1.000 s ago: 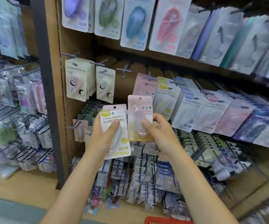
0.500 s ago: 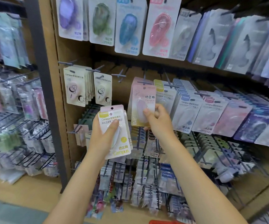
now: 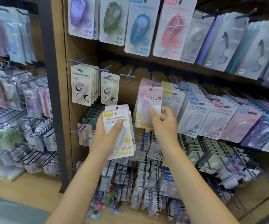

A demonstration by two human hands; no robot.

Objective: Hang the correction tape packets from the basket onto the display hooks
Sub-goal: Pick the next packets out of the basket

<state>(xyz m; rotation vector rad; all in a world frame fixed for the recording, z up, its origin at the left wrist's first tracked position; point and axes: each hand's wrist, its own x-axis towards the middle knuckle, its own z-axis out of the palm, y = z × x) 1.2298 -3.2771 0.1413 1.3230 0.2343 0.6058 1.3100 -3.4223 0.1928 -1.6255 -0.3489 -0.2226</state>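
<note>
My left hand grips a small stack of correction tape packets; the front one is white and yellow with "Campus" printed low, and a pink one shows behind it. My right hand pinches a pink packet by its lower half and holds it up at a display hook that carries several matching pink packets. The packet's hole sits right at the hook's tip; I cannot tell whether it is threaded on. The basket is out of view.
An empty hook juts out left of the pink row. Cream packets hang further left. Rows of white, pink and purple packets fill the hooks to the right. Larger packets hang above, wire racks of small goods at left.
My right hand has lifted the pink packet up and to the right, from beside the left hand's stack to the pink row's hook. The left hand's stack stays about level.
</note>
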